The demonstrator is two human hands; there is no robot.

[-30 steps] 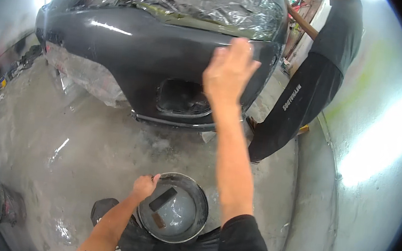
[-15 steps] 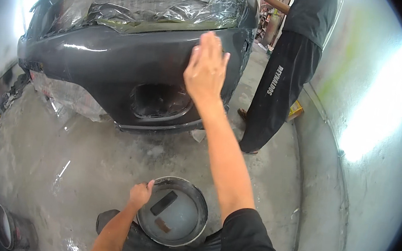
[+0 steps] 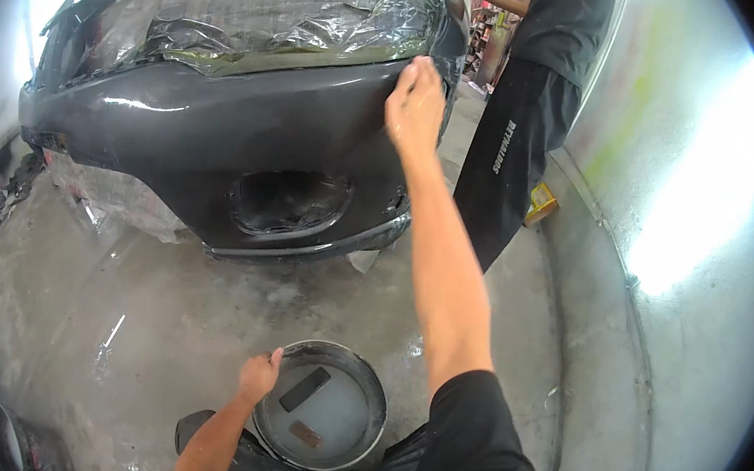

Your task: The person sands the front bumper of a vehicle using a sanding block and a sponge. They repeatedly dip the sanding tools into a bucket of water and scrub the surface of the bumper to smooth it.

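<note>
A dark grey car body panel [image 3: 175, 129] fills the upper left, with an oval recess [image 3: 288, 202] low in it. My right hand [image 3: 416, 108] rests at the panel's right end, just under the masked window; its fingers are stretched out along the surface and hold nothing that I can see. My left hand [image 3: 259, 376] is closed over the left rim of a round dark bucket [image 3: 378, 433]. Cloudy water [image 3: 343, 408] fills its bottom, with a black block [image 3: 305, 389] and a smaller brown block [image 3: 306, 433] in it.
Crinkled plastic sheeting [image 3: 283, 1] covers the car's window. Another person [image 3: 522, 150] in dark clothes stands right of the car, close to my right arm. A second bucket [image 3: 5, 437] is at lower left. A pale wall [image 3: 672, 176] runs along the right; a yellow container [image 3: 541, 203] sits near it.
My right hand has slid rightward along the panel toward its end, its fingers now closer together. My left hand keeps hold of the bucket. The view has shifted slightly.
</note>
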